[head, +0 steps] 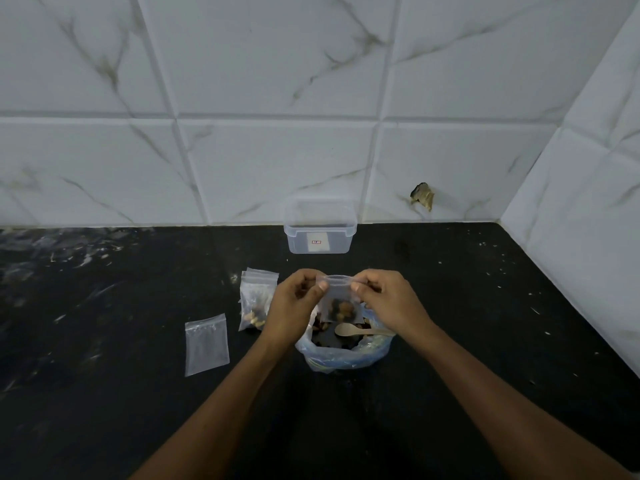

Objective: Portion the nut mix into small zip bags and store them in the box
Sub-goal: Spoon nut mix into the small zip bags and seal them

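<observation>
Both hands are up over the big blue bag of nut mix (346,355): my left hand (294,303) pinches the left end of the small zip bag (339,299) at its top strip, and my right hand (384,299) pinches the right end, thumbs on the near face. That bag hangs between them, a small clump of nuts sagging in its bottom, just above the wooden spoon (349,329) lying in the mix. I judge the film thin, limp and slick, the load light, so the stiffer zip strip is the sensible place to hold and press; squeezing lower would only crush the nuts. One filled bag (258,299) lies left of my hand on the dark counter (485,306), an empty bag (206,344) further left. The clear box (320,226) stands open by the tiled wall, well apart from my hands.
</observation>
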`<state>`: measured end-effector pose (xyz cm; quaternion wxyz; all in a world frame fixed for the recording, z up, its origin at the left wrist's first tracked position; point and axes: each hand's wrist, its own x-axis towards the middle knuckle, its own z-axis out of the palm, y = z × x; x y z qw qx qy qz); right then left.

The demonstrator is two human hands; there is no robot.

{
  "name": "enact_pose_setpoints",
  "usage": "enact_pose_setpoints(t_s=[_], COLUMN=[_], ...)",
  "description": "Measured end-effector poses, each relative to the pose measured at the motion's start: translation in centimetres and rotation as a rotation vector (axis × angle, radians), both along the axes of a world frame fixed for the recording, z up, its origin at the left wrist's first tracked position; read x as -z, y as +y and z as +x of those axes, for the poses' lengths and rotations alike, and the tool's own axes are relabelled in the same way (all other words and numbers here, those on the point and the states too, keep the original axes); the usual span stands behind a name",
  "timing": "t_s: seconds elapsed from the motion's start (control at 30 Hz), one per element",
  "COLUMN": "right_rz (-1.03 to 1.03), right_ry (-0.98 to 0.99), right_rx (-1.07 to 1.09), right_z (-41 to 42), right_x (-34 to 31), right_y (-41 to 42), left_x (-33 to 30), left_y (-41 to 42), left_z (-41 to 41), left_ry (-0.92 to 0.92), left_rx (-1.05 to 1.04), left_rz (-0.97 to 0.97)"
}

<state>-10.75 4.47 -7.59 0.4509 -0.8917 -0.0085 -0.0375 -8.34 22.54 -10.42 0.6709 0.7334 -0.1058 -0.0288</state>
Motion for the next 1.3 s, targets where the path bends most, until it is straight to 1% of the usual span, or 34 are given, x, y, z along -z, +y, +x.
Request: enact_pose_setpoints(t_s=[0.2,0.3,0.43,0.6,0.8,0.9,1.0,1.17,1.3], right_rz=[-0.012,-0.034,-0.096,-0.104,-0.076,-0.120,-0.140,-0.054,-0.043], right_ry=[-0.031,-0.050,-0.111,-0.112,-0.079,-0.102,-0.098,-0.070,-0.050], right_rx=[-0.047,-0.085,-0.070,-0.105,-0.074,-0.063,-0.062,-0.031,-0.036], right_z=[0.1,0.2,0.4,0.5,0.4,0.2,0.1,0.0,0.0], right_x=[-0.6,-0.8,-0.6,-0.9,-1.2,-1.2,-1.2,-1.5,-1.5], right_y=[-0.3,0.0,0.2,0.2,0.1,0.1,0.1,-0.3,-0.3], left_x=[-0.4,-0.3,-0.7,-1.3,-1.1,-0.9,-0.9,-0.9,-1.0], left_y=[-0.6,-1.0,-1.2,-1.0,-1.1,-1.1,-1.2,-0.6,-0.6], left_z=[0.5,0.5,0.3,0.2,0.5,0.6,0.6,0.5,0.5], left_ry=[0.021,0.013,-0.027,-0.038,-0.048,-0.034,-0.011,0.059,0.082], left_rx=[-0.010,-0.019,-0.006,0.054,0.036,0.047,0.062,0.027,0.023], left_rz=[-0.017,0.011,0.046,0.088,0.142,0.146,0.119,0.018,0.030])
